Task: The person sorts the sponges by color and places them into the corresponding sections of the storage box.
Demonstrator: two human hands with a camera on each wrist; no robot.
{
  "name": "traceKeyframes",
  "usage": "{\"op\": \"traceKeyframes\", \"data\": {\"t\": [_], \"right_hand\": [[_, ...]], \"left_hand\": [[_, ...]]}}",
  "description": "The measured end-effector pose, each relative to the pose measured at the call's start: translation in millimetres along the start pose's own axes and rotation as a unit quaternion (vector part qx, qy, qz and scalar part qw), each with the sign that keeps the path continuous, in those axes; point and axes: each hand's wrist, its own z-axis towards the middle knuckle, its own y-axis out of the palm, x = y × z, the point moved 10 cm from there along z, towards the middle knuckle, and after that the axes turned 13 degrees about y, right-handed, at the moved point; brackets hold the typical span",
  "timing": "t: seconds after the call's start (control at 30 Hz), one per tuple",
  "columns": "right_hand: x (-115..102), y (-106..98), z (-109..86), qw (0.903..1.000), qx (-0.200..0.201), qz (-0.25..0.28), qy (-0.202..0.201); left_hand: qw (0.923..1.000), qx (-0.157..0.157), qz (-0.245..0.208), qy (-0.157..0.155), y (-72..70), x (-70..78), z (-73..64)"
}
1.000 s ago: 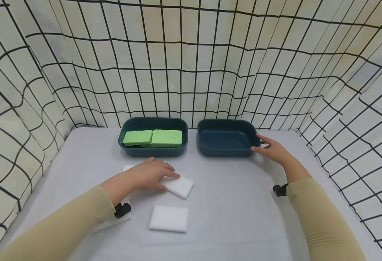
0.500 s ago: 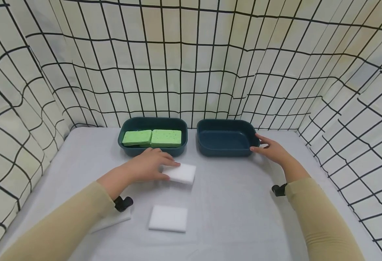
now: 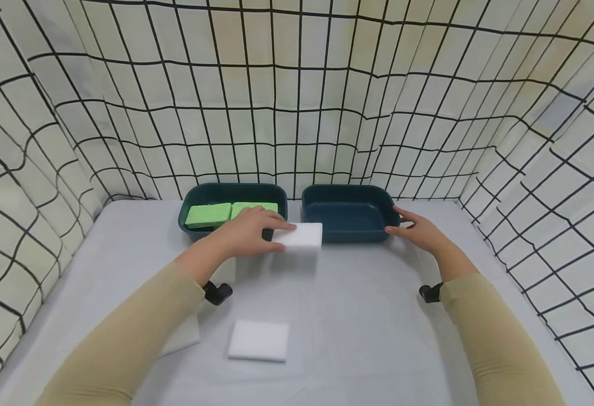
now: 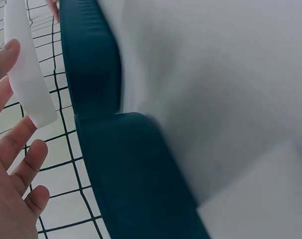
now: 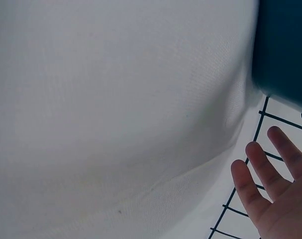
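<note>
My left hand (image 3: pixel 248 232) pinches a white sponge (image 3: pixel 303 235) between thumb and fingers, raised above the tabletop in front of the two dark teal containers. In the left wrist view the white sponge (image 4: pixel 29 74) shows edge-on, with the lower fingers spread apart from it. My right hand (image 3: pixel 423 231) touches the right end of the right container (image 3: pixel 350 232), thumb and forefinger at its rim. The right wrist view shows this hand's other fingers (image 5: pixel 257 172) extended beside the container. Inside, the right container shows only its bare floor. Two green sponges (image 3: pixel 207 215) lie in the left container (image 3: pixel 233 189), partly behind my left hand.
Another white sponge (image 3: pixel 258 340) lies flat on the white-covered table (image 3: pixel 357 321). More white pieces (image 3: pixel 182 336) lie under and beside my left forearm, partly hidden. A white cloth with a black grid (image 3: pixel 286 113) stands as a wall behind and at both sides.
My left hand has lifted the white sponge from the table and carried it forward and slightly right, toward the gap between the containers. My right hand has stayed at the right container's end.
</note>
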Motion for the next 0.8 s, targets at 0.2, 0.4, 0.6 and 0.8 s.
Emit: {"op": "traceKeyframes", "data": {"t": [0.2,0.4,0.6,0.8], "right_hand": [[0,0,1.6,1.0,0.003,0.006,0.0],[1,0,1.6,0.9999,0.003,0.01,0.0],[1,-2,3.5,0.9999,0.001,0.011,-0.007],[2,-2,5.9,0.9999,0.003,0.012,-0.004]], "left_hand": [[0.9997,0.01,0.002,-0.023,-12.6,-11.9,35.5],[0.9993,0.002,0.011,-0.036,-13.1,-21.7,69.1],[0.9991,-0.013,0.015,-0.037,-1.1,-22.9,102.6],[0.9963,-0.047,0.025,-0.067,20.4,-27.3,129.0]]}}
